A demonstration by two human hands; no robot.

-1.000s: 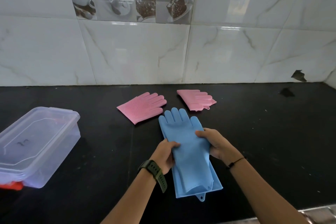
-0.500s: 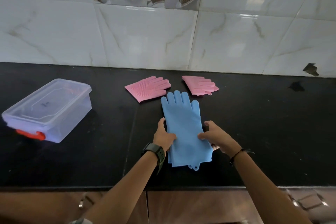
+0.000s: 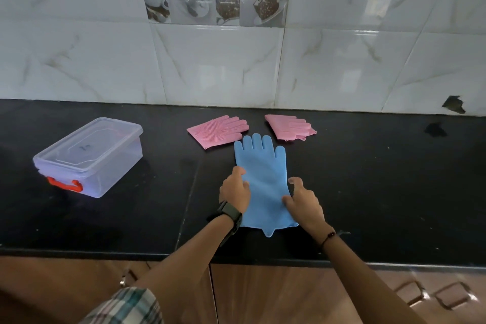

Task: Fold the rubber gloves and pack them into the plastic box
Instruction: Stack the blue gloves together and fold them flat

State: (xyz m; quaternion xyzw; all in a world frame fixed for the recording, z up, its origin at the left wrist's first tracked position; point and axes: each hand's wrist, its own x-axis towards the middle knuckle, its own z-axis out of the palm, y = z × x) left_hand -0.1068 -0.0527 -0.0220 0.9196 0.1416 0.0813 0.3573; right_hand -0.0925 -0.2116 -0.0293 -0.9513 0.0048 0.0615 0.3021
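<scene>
A blue rubber glove [image 3: 264, 179] lies flat on the black counter, fingers pointing to the wall; a second blue glove seems stacked beneath it, mostly hidden. My left hand [image 3: 234, 191] grips its left edge and my right hand [image 3: 302, 201] presses on its right edge near the cuff. Beyond it lie a flat pink glove [image 3: 218, 131] and a folded pink glove [image 3: 290, 127]. The clear plastic box [image 3: 89, 156] stands at the left with its lid on and a red clasp facing me.
The black counter [image 3: 381, 179] ends at a white tiled wall behind and at a front edge just below my wrists. Wooden cabinet doors [image 3: 289, 294] are under the counter. A dark chip marks the wall at the right [image 3: 452, 105].
The view has pulled back and tilted down, showing the counter edge and cabinets. The blue gloves have been squared up, and both my hands have slid to the cuff sides.
</scene>
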